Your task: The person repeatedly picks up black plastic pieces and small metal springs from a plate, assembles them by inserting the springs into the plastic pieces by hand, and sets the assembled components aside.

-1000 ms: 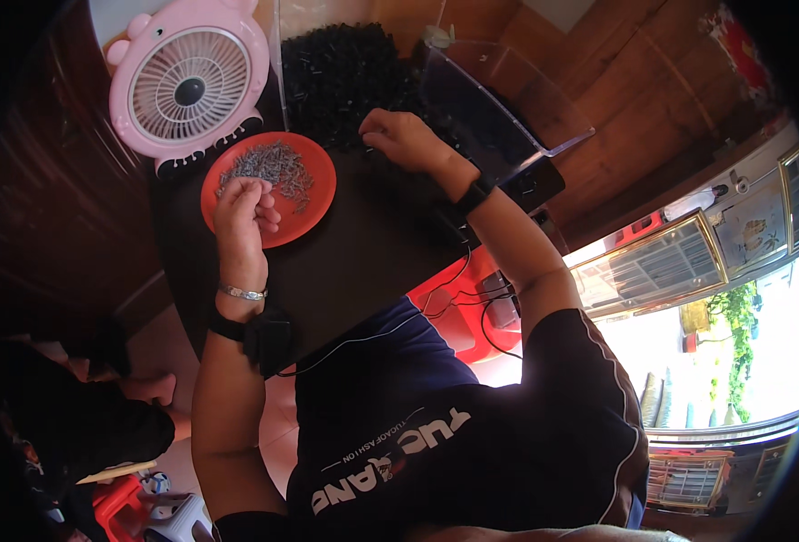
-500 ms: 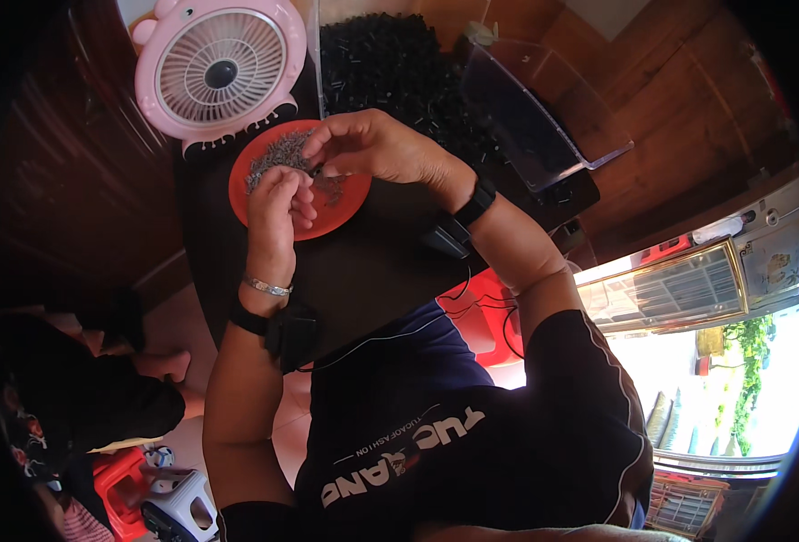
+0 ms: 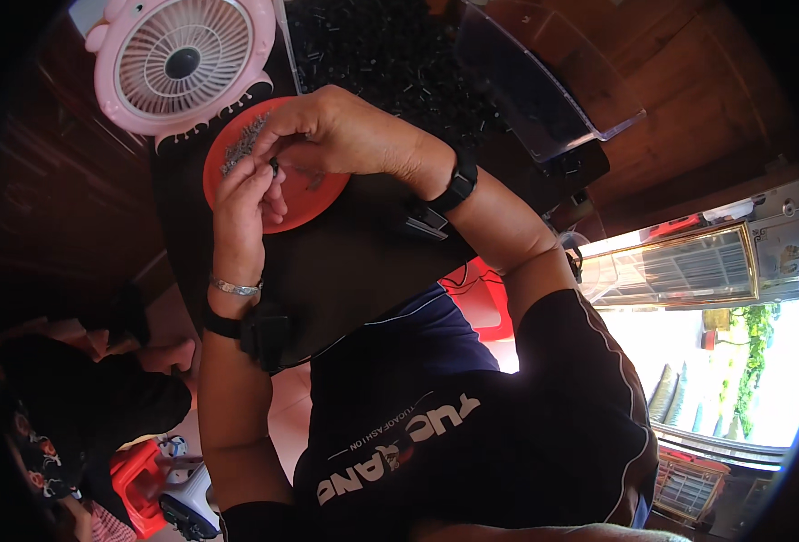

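My left hand point(image 3: 244, 197) and my right hand point(image 3: 350, 135) meet fingertip to fingertip just above a round red plate point(image 3: 318, 197). Between the pinched fingers sits a small dark part point(image 3: 275, 167), and both hands grip it. On the plate's far left side lies a heap of small grey metal pieces point(image 3: 239, 146). Behind my right hand is a large pile of small black parts point(image 3: 381, 54). Each wrist carries a black strap, and the left also has a silver bracelet.
A pink round fan point(image 3: 183, 65) stands just beyond the plate at the upper left. A clear plastic tray point(image 3: 544, 90) lies at the upper right. The plate rests on a dark table point(image 3: 354, 271). Another person in dark clothes point(image 3: 74, 397) is at the lower left.
My right hand came from the black pile over to the red plate and joined my left hand. My left hand lifted off the grey pieces, and both now pinch one small part.
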Available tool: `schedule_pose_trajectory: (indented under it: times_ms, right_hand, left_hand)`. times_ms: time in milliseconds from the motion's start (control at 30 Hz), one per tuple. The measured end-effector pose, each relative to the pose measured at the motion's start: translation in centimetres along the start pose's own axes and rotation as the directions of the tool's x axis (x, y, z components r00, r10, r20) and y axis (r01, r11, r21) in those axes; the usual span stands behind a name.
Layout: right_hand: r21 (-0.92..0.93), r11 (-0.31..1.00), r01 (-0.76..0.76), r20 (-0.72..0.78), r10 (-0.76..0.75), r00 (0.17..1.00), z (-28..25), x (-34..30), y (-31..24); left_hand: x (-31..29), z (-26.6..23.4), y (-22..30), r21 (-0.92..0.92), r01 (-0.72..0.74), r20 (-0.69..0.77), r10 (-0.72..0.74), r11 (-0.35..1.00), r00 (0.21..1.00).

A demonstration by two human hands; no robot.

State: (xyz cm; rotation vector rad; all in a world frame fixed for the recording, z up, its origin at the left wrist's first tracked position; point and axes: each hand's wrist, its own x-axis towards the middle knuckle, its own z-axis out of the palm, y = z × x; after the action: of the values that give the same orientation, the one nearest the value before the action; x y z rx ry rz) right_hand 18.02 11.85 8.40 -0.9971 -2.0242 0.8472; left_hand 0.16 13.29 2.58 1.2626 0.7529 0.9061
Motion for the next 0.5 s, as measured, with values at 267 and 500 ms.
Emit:
schedule_pose_trajectory:
  times_ms: [267,500]
  right_hand:
    - [-0.271,0.944,0.187,-0.120,-0.226,0.967,0.7,0.3,0.7]
    - [-0.554,0.833,0.009,0.050,0.023,0.998,0.6,0.3,4.1]
  left_hand:
    - [0.1,-0.2,-0.1,-0.011,-0.012,-0.016,0.011,1.000,1.000]
    - [0.5,-2.4,0.2,-0.275,-0.199,-0.279,0.121,0.941,0.953]
